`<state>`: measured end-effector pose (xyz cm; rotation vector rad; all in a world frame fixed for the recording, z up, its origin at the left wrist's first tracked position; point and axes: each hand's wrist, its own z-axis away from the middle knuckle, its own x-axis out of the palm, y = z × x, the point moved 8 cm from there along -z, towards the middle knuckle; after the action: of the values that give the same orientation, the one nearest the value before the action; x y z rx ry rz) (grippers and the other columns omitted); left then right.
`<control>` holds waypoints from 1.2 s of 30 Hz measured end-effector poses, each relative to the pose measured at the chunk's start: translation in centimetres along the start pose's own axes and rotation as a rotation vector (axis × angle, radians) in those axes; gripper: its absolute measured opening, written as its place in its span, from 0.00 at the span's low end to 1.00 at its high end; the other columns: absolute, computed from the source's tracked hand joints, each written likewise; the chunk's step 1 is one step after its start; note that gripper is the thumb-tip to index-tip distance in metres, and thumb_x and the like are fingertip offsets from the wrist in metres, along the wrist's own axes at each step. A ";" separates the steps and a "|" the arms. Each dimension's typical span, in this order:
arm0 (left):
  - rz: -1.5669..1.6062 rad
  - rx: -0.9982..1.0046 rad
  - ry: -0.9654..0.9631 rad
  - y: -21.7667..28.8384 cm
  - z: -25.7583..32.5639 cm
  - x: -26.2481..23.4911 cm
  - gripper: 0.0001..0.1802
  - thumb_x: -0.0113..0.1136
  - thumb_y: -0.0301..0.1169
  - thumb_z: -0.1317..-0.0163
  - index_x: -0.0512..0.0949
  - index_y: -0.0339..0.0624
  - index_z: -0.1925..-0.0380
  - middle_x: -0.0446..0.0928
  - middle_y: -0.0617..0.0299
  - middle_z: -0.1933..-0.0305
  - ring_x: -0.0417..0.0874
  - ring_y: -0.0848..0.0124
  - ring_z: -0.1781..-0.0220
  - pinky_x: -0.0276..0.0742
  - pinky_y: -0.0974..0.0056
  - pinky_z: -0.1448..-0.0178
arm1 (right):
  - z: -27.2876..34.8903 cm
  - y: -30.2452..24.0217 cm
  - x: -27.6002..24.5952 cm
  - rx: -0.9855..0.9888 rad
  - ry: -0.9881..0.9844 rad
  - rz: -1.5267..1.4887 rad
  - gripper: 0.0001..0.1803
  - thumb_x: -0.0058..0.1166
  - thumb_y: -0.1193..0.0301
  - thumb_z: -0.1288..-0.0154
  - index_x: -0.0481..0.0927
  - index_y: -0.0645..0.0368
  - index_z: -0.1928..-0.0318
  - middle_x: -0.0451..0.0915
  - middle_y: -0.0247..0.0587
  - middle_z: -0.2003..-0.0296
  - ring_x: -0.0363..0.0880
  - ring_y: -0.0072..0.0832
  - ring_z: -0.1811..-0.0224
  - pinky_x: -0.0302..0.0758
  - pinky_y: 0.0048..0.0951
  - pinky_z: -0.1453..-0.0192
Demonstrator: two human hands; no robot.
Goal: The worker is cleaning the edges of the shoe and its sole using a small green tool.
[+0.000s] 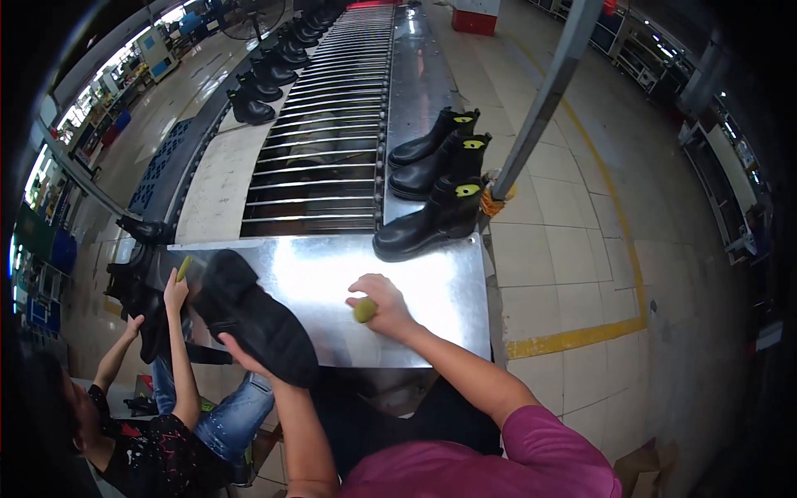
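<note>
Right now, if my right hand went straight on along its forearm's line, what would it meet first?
Probably the rollers beyond the metal table, though the depth of your right hand is unclear.

The table plate [440,319] is of bare metal, smooth and very glossy, with a white glare on it. The conveyor rods [336,91] are also metal, thin and shiny. The standing boots [422,222] look like smooth black leather with a soft gloss. The held boot [267,325] shows a matt black underside, similar to rubber. The yellow-green piece [364,312] in the right hand [390,305] seems matt; its material I cannot tell. The beige strip [209,195] is matt and stained. The floor tiles [535,257] look smooth, slightly glossy, and the yellow line [581,334] is worn paint. The purple shirt [448,473] is plain matt cloth.
</note>
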<state>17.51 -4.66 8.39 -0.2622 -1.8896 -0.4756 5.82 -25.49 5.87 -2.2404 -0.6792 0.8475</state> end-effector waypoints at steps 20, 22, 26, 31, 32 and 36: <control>-1.086 0.130 0.527 -5.7 7.2 -8.1 0.24 0.62 0.44 0.29 0.80 0.29 0.50 0.82 0.56 0.52 0.80 0.66 0.52 0.75 0.62 0.43 | 4.6 2.4 -6.4 0.711 0.160 -0.296 0.21 0.59 0.61 0.24 0.77 0.63 0.41 0.77 0.31 0.76 0.75 0.19 0.73 0.73 0.25 0.65; -1.135 0.165 0.537 -5.7 7.4 -8.0 0.24 0.63 0.44 0.30 0.80 0.29 0.51 0.83 0.54 0.53 0.81 0.64 0.52 0.75 0.60 0.43 | 1.9 2.9 -4.8 0.721 0.202 -0.498 0.20 0.60 0.60 0.24 0.76 0.63 0.43 0.69 0.30 0.78 0.69 0.20 0.79 0.69 0.25 0.73; -1.182 0.206 0.523 -5.6 7.0 -7.0 0.23 0.66 0.43 0.33 0.80 0.30 0.53 0.84 0.52 0.57 0.84 0.62 0.55 0.76 0.58 0.45 | -4.6 2.1 -1.1 0.622 0.260 -0.908 0.17 0.57 0.61 0.22 0.76 0.62 0.48 0.69 0.32 0.79 0.69 0.22 0.79 0.69 0.27 0.74; -1.209 0.224 0.537 -5.4 6.9 -6.7 0.22 0.66 0.41 0.35 0.80 0.31 0.53 0.83 0.53 0.58 0.84 0.60 0.57 0.77 0.57 0.46 | -9.5 2.0 4.0 0.537 0.244 -1.003 0.16 0.58 0.60 0.23 0.76 0.61 0.54 0.67 0.32 0.80 0.67 0.22 0.80 0.68 0.28 0.75; -1.196 0.214 0.519 -5.6 6.9 -6.5 0.21 0.66 0.41 0.35 0.80 0.31 0.54 0.83 0.53 0.58 0.84 0.60 0.57 0.77 0.57 0.46 | -9.9 2.1 4.7 0.523 0.250 -1.016 0.16 0.58 0.60 0.23 0.75 0.61 0.56 0.67 0.31 0.80 0.66 0.21 0.81 0.67 0.28 0.76; -1.210 0.213 0.484 -5.6 6.8 -6.2 0.18 0.64 0.39 0.35 0.79 0.33 0.55 0.81 0.56 0.58 0.81 0.64 0.56 0.76 0.60 0.47 | -10.3 3.0 6.2 0.502 0.263 -0.870 0.18 0.56 0.57 0.23 0.74 0.58 0.65 0.62 0.29 0.82 0.64 0.23 0.81 0.67 0.29 0.74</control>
<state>11.81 -6.32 -0.60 1.1097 -1.4155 -1.0000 17.97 -27.34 7.42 -1.3557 -1.0481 0.2311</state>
